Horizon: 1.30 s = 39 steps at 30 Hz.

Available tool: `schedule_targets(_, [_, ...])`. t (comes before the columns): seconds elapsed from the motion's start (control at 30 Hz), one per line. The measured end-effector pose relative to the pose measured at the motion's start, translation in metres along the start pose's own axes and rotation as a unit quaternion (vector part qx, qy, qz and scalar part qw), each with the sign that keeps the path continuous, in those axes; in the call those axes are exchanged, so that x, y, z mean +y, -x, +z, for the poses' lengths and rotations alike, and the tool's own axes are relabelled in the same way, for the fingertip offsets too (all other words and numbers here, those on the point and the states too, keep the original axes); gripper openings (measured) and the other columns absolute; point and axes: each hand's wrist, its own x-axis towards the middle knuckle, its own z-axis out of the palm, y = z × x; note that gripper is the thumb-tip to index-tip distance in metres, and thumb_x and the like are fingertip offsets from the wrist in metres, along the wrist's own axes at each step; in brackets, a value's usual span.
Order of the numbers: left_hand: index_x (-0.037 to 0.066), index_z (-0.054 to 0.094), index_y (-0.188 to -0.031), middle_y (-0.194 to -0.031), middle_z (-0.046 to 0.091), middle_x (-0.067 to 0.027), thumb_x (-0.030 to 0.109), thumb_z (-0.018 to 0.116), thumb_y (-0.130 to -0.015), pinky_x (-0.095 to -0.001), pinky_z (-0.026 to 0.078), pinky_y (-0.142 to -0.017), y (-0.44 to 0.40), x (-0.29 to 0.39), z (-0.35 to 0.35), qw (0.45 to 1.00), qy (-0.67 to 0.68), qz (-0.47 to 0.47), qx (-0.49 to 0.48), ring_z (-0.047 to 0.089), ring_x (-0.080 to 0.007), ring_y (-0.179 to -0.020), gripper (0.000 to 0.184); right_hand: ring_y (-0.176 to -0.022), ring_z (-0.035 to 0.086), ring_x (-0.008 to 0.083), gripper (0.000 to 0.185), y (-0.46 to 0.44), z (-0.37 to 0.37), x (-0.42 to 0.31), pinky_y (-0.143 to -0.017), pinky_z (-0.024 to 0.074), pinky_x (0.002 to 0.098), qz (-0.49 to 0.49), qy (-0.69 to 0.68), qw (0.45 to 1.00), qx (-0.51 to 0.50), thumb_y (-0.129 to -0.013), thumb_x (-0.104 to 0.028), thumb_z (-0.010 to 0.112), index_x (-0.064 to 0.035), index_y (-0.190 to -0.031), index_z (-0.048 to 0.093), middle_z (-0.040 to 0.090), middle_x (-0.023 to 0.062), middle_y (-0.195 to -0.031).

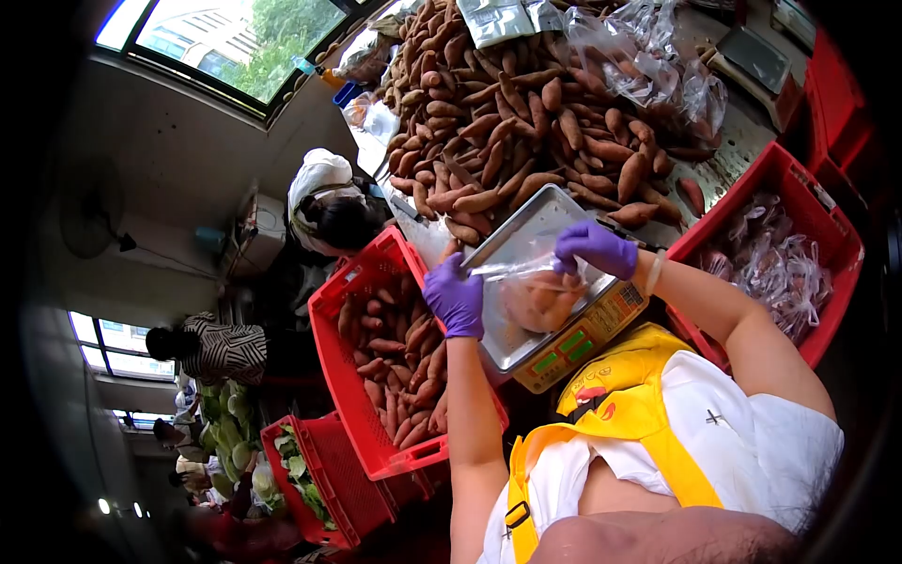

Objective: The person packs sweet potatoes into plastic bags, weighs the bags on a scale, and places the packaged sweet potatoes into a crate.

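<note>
A clear plastic bag (545, 303) with reddish sweet potatoes inside rests on the metal pan (501, 350) of a digital scale (573, 346). My left hand (454, 296), in a purple glove, is closed on one end of the bag's stretched mouth. On the other side my right hand (598, 248), gloved the same way, pinches the bag's upper edge with bent fingers. The bag's top is drawn taut between both hands. A large heap of sweet potatoes (507, 122) lies on the table just beyond the scale.
Left of the scale stands a red crate (324, 320) of loose sweet potatoes. At right, another red crate (836, 282) holds filled bags (775, 268). Plastic bags (639, 56) lie on the heap. A co-worker with white headwear (321, 174) is close by; others work near green vegetables (228, 423).
</note>
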Motion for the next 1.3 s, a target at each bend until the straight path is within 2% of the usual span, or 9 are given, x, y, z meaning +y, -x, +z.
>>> schedule_targets(0.2, [0.007, 0.073, -0.076, -0.082, 0.066, -0.0122, 0.013, 0.068, -0.069, -0.0344, 0.05, -0.076, 0.046, -0.041, 0.053, 0.97, 0.103, -0.182, -0.127, 0.064, -0.0248, -0.081, 0.011, -0.062, 0.053, 0.0331, 0.017, 0.008, -0.029, 0.042, -0.064, 0.0456, 0.0379, -0.282, 0.534, 0.797, -0.02, -0.071, -0.013, 0.072, -0.0045, -0.065, 0.059, 0.058, 0.0152, -0.068])
schedule_targets(0.3, [0.003, 0.066, -0.071, -0.084, 0.066, -0.0092, 0.004, 0.057, -0.072, -0.0376, 0.046, -0.083, 0.03, 0.01, 0.008, 0.564, 0.747, -0.256, -0.244, 0.061, -0.0249, -0.083, 0.009, -0.066, 0.056, 0.0309, 0.012, 0.0, -0.024, 0.034, -0.072, 0.0458, 0.0379, -0.292, 0.575, 0.764, 0.005, -0.071, -0.012, 0.07, -0.0067, -0.067, 0.06, 0.057, 0.0114, -0.067])
schedule_targets(0.47, [0.002, 0.064, -0.099, -0.093, 0.067, -0.0078, 0.003, 0.046, -0.084, -0.0349, 0.046, -0.078, 0.026, -0.065, 0.066, 0.216, 0.865, -0.426, -0.154, 0.06, -0.0175, -0.086, 0.023, -0.073, 0.056, 0.03, 0.01, 0.024, -0.019, 0.043, -0.079, 0.0442, 0.0386, -0.267, 0.501, 0.823, -0.012, -0.074, -0.013, 0.068, -0.007, -0.077, 0.06, 0.056, 0.0098, -0.068])
schedule_targets(0.53, [0.004, 0.061, -0.113, -0.108, 0.065, -0.008, -0.001, 0.045, -0.082, -0.0318, 0.047, -0.077, 0.036, -0.071, 0.087, 0.211, 0.881, -0.394, -0.156, 0.06, -0.0182, -0.089, 0.035, -0.076, 0.057, 0.0306, 0.012, 0.031, -0.002, 0.032, -0.089, 0.0447, 0.0407, -0.289, 0.518, 0.804, -0.048, -0.076, -0.014, 0.069, -0.0059, -0.081, 0.062, 0.057, 0.0101, -0.074])
schedule_targets(0.6, [0.007, 0.058, -0.127, -0.122, 0.063, -0.0082, -0.006, 0.044, -0.08, -0.0287, 0.048, -0.076, 0.038, -0.066, 0.098, 0.209, 0.892, -0.364, -0.169, 0.061, -0.0189, -0.093, 0.051, -0.085, 0.061, 0.0245, 0.014, 0.033, 0.007, 0.027, -0.094, 0.0446, 0.0366, -0.215, 0.488, 0.843, -0.067, -0.078, -0.012, 0.068, -0.0034, -0.089, 0.066, 0.063, 0.0087, -0.084])
schedule_targets(0.73, [0.004, 0.052, -0.134, -0.129, 0.059, -0.0076, 0.006, 0.054, -0.093, -0.0171, 0.045, -0.068, 0.029, -0.004, 0.039, 0.727, 0.642, -0.196, -0.143, 0.06, -0.0091, -0.094, 0.041, -0.094, 0.061, 0.0131, 0.032, -0.001, 0.035, 0.018, -0.089, 0.0471, 0.0266, -0.122, 0.028, 0.991, -0.036, -0.084, -0.004, 0.059, 0.0017, -0.115, 0.064, 0.067, 0.006, -0.101])
schedule_targets(0.8, [0.0, 0.055, -0.129, -0.117, 0.063, -0.008, 0.01, 0.058, -0.092, -0.0181, 0.045, -0.068, 0.018, 0.0, 0.013, 0.644, 0.684, -0.245, -0.239, 0.061, -0.0095, -0.089, 0.039, -0.095, 0.059, 0.0105, 0.037, -0.021, 0.04, 0.019, -0.085, 0.0487, 0.0253, -0.095, 0.063, 0.99, 0.078, -0.085, 0.005, 0.056, 0.0019, -0.122, 0.061, 0.066, 0.0042, -0.104])
schedule_targets(1.2, [-0.003, 0.069, -0.101, -0.088, 0.07, -0.0091, -0.006, 0.062, -0.076, -0.0288, 0.05, -0.075, 0.005, -0.026, 0.035, 0.901, 0.344, -0.201, -0.17, 0.062, -0.0162, -0.076, 0.027, -0.068, 0.059, 0.0225, 0.019, -0.041, 0.042, 0.067, -0.067, 0.047, 0.0363, -0.143, 0.123, 0.97, 0.154, -0.078, -0.021, 0.063, -0.0023, -0.075, 0.068, 0.063, 0.0108, -0.072])
schedule_targets(1.3, [-0.005, 0.068, -0.104, -0.098, 0.07, -0.0122, -0.006, 0.058, -0.08, -0.0291, 0.05, -0.081, 0.01, -0.088, 0.087, 0.944, 0.271, -0.092, -0.162, 0.064, -0.0181, -0.086, 0.027, -0.07, 0.058, 0.0319, 0.022, 0.008, 0.034, 0.088, -0.068, 0.0454, 0.0436, -0.321, 0.473, 0.816, 0.089, -0.077, -0.023, 0.061, -0.003, -0.069, 0.064, 0.061, 0.014, -0.073])
